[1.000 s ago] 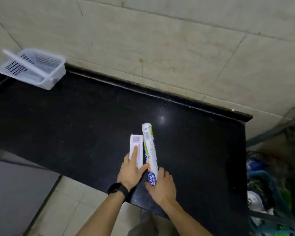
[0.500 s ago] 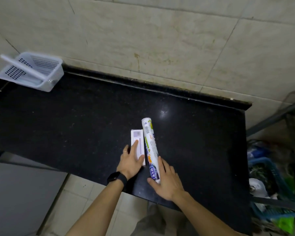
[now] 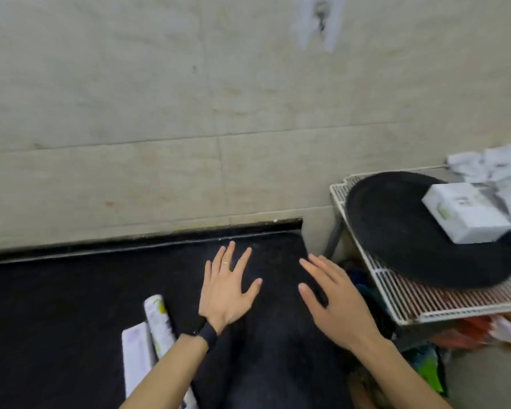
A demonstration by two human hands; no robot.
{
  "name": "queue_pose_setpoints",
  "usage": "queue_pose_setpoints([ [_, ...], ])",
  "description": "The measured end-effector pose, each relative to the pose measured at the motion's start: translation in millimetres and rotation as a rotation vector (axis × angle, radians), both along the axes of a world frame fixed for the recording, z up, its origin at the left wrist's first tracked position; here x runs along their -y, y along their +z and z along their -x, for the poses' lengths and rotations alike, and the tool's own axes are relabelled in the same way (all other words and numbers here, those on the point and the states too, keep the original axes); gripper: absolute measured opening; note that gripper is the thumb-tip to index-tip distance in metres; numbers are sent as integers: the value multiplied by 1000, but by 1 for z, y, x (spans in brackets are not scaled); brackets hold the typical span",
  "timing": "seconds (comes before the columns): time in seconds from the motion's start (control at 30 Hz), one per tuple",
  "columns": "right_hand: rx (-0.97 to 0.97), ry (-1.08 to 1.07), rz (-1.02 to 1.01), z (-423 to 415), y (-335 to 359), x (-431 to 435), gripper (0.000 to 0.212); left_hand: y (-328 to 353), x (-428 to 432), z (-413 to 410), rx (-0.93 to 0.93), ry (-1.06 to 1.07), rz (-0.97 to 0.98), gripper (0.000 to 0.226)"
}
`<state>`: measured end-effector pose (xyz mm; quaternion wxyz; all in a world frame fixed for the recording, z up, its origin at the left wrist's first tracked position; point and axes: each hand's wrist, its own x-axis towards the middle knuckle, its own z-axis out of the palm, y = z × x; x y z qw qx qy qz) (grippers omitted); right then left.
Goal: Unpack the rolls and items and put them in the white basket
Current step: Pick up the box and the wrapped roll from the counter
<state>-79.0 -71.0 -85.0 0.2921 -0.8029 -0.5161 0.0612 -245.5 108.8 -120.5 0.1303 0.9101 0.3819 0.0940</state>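
Above the counter [image 3: 56, 290], left hand [image 3: 223, 290] and right hand [image 3: 334, 305] hover, fingers [image 3: 244, 261] spread and empty; grabbing the white box [image 3: 466, 214] at three o'clock may tip the black pan [image 3: 410, 246] beneath.

Printed roll [image 3: 160, 323] beside flat box [image 3: 136, 355]

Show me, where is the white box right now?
In the head view, the white box sits far right, on the black round tray atop the wire rack, right of the black counter.
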Motion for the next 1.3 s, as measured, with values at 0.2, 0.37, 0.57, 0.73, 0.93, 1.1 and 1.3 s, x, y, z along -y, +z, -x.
queue_pose_setpoints([
  [0.2, 116, -314, -171, -131, 61, 54, 50, 73, 40, -153, 97, -267, -146, 72],
  [0.37, 157, -516, -58, -227, 63, 84, 69, 84, 81, -241, 90, -381, -144, 73],
  [0.57, 58, -624, 263, -299, 33, 90, 93, 53, 104, -295, -70, -387, -30, 75],
  [0.73, -5, -638, 117, -302, -6, 93, 85, 17, 115, -303, -140, -314, 0, 77],
  [0.93, 58, -661, 50, -309, -17, 89, 85, 10, 112, -306, -89, -277, -14, 76],
  [1.1, 39, -655, 76, -306, -11, 89, 85, 12, 112, -306, -108, -284, 3, 77],
  [1.3, -114, -607, -114, -290, 22, 90, 78, 30, 102, -291, -20, -357, 71, 63],
])
